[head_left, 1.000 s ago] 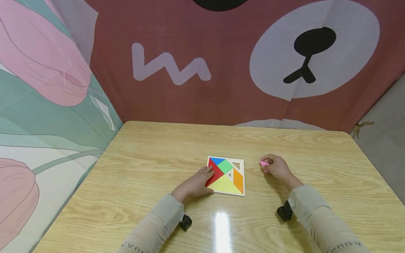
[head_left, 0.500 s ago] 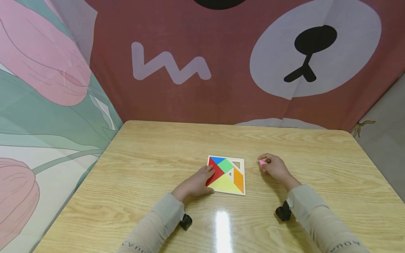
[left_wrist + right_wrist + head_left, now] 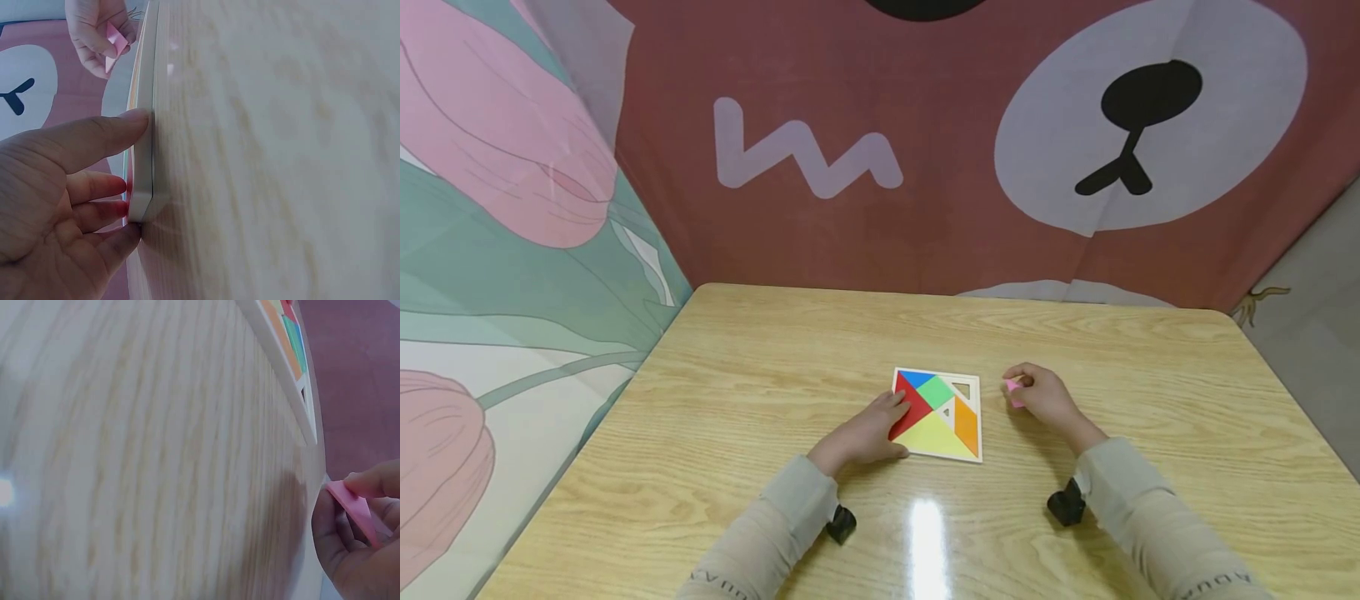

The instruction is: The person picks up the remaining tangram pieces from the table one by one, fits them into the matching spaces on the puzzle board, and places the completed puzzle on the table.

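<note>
A square tangram board (image 3: 942, 457) with a white frame lies on the table, with red (image 3: 917, 417), blue, green, yellow and orange pieces in it. Two triangular spaces in it show the bare base. My left hand (image 3: 868, 431) rests on its near left corner, fingertips on the red piece and thumb at the near edge, as the left wrist view also shows. To the right of the board, just apart from it, my right hand (image 3: 1047, 396) pinches a pink triangle tangram piece (image 3: 356, 507) between thumb and fingers, above the table.
The wooden table (image 3: 760, 350) extends around the board on all sides. A printed cloth (image 3: 940, 233) hangs behind its far edge. Black wrist devices (image 3: 1066, 503) sit under both cuffs. A light reflection lies on the near part of the tabletop.
My right hand has moved slightly left toward the board, carrying the pink triangle, which has turned a little. My left hand and the board have stayed in place.
</note>
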Motion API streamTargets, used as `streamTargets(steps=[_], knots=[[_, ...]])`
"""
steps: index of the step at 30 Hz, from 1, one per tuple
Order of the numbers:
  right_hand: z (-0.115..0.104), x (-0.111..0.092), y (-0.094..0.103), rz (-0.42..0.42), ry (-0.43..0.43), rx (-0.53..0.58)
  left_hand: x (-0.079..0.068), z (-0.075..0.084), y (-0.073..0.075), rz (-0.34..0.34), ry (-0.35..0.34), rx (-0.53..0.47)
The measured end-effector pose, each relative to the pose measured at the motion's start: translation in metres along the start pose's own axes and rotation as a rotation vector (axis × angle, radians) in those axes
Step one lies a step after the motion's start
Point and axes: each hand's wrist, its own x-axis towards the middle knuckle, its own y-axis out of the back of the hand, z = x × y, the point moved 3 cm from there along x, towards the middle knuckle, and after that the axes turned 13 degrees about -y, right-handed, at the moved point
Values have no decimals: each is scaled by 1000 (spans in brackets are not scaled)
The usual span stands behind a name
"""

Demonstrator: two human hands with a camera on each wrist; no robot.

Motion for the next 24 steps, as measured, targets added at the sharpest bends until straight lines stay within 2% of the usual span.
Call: streamTargets(steps=[11, 24], knots=[[-7, -6, -7, 21, 47, -36, 0, 3, 2, -7, 6, 2], [-7, -8, -22, 2, 21, 13, 1, 2, 1, -10, 4, 20]])
